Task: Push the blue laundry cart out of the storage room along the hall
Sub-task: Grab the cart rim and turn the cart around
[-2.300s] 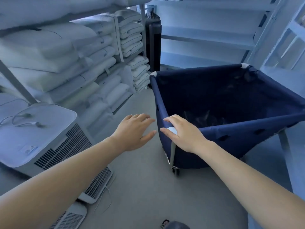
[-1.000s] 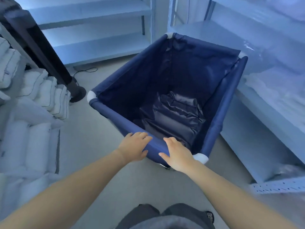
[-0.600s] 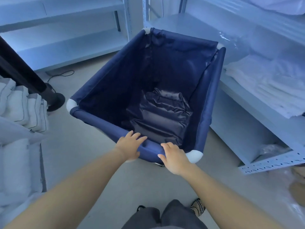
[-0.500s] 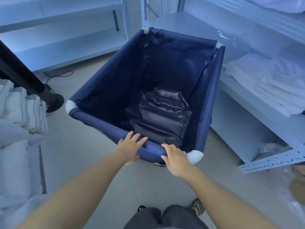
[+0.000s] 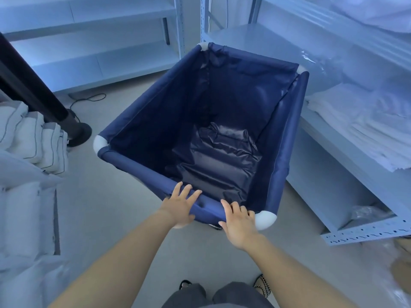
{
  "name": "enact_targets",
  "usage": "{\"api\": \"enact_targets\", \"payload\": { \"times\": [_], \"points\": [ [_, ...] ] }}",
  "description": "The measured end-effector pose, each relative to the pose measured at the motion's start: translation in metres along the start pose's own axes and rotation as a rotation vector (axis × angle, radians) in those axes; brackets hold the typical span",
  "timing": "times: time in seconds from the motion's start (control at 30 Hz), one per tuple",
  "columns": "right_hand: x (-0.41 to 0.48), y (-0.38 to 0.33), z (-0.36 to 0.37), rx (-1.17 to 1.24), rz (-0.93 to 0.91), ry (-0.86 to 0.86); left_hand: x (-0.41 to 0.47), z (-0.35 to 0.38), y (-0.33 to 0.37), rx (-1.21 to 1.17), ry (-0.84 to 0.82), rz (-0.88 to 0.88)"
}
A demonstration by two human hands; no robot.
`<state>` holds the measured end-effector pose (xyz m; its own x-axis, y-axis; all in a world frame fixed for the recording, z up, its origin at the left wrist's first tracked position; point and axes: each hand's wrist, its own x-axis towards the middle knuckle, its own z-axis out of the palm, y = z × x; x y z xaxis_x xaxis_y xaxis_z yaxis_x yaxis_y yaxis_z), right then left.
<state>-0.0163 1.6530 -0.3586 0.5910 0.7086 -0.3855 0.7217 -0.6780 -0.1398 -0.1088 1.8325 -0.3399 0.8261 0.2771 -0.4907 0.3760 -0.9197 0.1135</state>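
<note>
The blue laundry cart [image 5: 142, 167] is a fabric bin on a tube frame with white corner caps, standing on the grey floor straight ahead of me. Crumpled dark blue fabric [image 5: 218, 161] lies at its bottom. My left hand [image 5: 180, 205] lies over the near rim with its fingers spread across the tube and its thumb below. To its right, next to the white corner cap, my right hand [image 5: 239, 223] has its fingers curled over the same rim. The cart's wheels are hidden under the bin.
A metal shelf rack [image 5: 364, 234] with folded white linen [image 5: 367, 134] runs close along the cart's right side. More shelving [image 5: 89, 56] stands behind. A black pole on a round base [image 5: 73, 130] and a cable [image 5: 89, 98] are at left, beside stacked pillows [image 5: 33, 138].
I have come round from the cart's corner to its near side, and my left hand has come onto the rim. In the last half second the cart and hands hardly moved.
</note>
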Motion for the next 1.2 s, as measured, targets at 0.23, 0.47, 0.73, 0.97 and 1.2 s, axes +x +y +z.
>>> {"api": "enact_targets", "payload": {
  "times": [0.23, 0.47, 0.73, 0.97, 1.2],
  "points": [
    [-0.006, 0.016, 0.003, -0.002, -0.039, 0.018, -0.004, 0.003, 0.018, 0.01, -0.013, -0.043],
    [-0.021, 0.054, 0.003, 0.002, -0.094, -0.015, -0.013, 0.01, 0.064, -0.053, -0.016, -0.124],
    [-0.051, 0.127, 0.007, 0.0, -0.155, 0.019, -0.026, 0.03, 0.127, -0.055, 0.036, -0.104],
    [-0.07, 0.179, 0.003, -0.035, -0.111, 0.043, -0.019, 0.033, 0.163, -0.013, 0.165, -0.078],
    [-0.071, 0.187, -0.002, -0.005, -0.089, 0.007, -0.018, 0.03, 0.155, -0.077, 0.189, -0.153]
  ]
}}
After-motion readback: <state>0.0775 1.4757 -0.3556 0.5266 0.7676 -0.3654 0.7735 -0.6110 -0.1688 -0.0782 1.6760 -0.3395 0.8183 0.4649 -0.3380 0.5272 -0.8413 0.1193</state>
